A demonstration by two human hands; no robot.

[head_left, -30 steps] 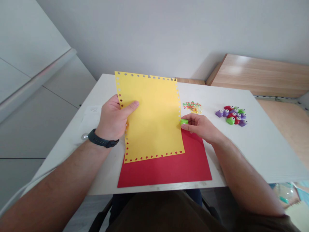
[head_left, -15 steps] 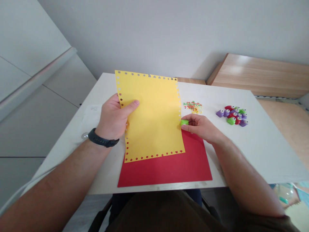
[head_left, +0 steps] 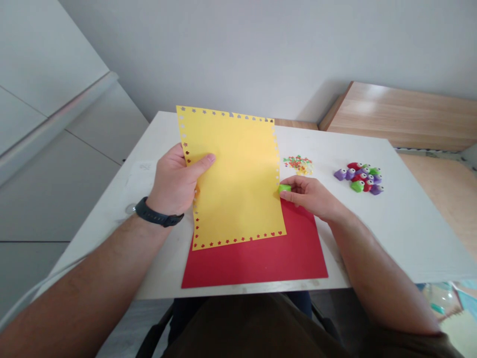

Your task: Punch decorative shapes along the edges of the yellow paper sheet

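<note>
My left hand grips a yellow sheet of paper by its left edge, thumb on the front and fingers hidden behind. Small star, heart and leaf shapes are punched out along the sheet's edges. In my right hand is a small green craft punch, pinched between thumb and fingers and set on the sheet's right edge. Under the raised yellow sheet a red sheet lies on the table.
Tiny coloured paper cut-outs lie in a heap behind my right hand. Farther right sits a cluster of purple, red and green punches on the white table. A wooden board stands at the back right.
The yellow sheet's top edge has tipped up very slightly. Both hands keep their hold, and the green punch stays at the right edge.
</note>
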